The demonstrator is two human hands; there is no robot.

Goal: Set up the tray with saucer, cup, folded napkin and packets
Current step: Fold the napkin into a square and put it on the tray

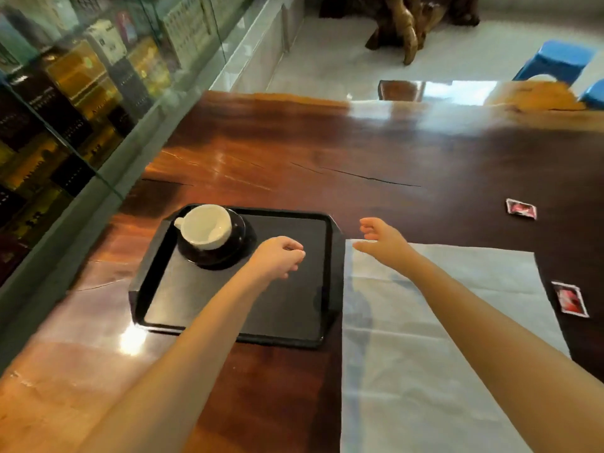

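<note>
head view: a black tray (330, 266) sits near the worktop's (294, 152) left edge, with a white cup (206, 226) on a dark saucer (240, 238) in its far left corner. the left hand (281, 256) hovers over the tray, grip curled closed and empty. the right hand (380, 237), grip open, hovers at the far left corner of an unfolded pale napkin (425, 338) beside the tray. two red packets (521, 209) (570, 298) lie toward the right edge.

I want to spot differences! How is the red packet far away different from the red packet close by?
The far packet lies clear of the napkin, out on the bare table; the near packet sits right beside the napkin's right edge. The far packet lies wide across the view; the near packet runs lengthwise, toward the viewer. Both are red with white borders, lie flat, and are not yet on the tray.
</note>
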